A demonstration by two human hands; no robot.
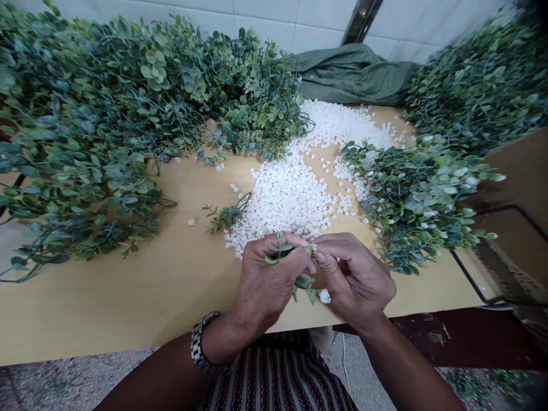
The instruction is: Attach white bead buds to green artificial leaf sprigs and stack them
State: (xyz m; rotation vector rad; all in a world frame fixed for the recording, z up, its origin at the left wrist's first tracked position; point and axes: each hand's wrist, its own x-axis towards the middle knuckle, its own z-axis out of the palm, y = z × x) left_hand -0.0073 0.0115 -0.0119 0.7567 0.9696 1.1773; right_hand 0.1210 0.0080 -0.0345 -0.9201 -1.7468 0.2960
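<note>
Between my two hands is an artificial leaf sprig (pixel 305 282) with a small white flower tip hanging below my fingers. My left hand (pixel 268 279) wraps round the sprig's stem, with some leaves poking out above the fist. Thumb and forefinger of my right hand (pixel 357 277) pinch a small white flower piece (pixel 314 247) at a green stem end. The two hands nearly touch at the fingertips. Just beyond them spreads a pile of small white flower pieces (pixel 286 197). A loose leaf sprig (pixel 226 217) lies at the pile's left edge.
Heaps of green artificial foliage (pixel 98 108) cover the table's (pixel 107 302) left and back. At the right lies a bunch with white tips (pixel 432 200), beside a cardboard box (pixel 514 188) and a black metal frame (pixel 468 277). A green cloth sack (pixel 355 74) rests against the tiled wall.
</note>
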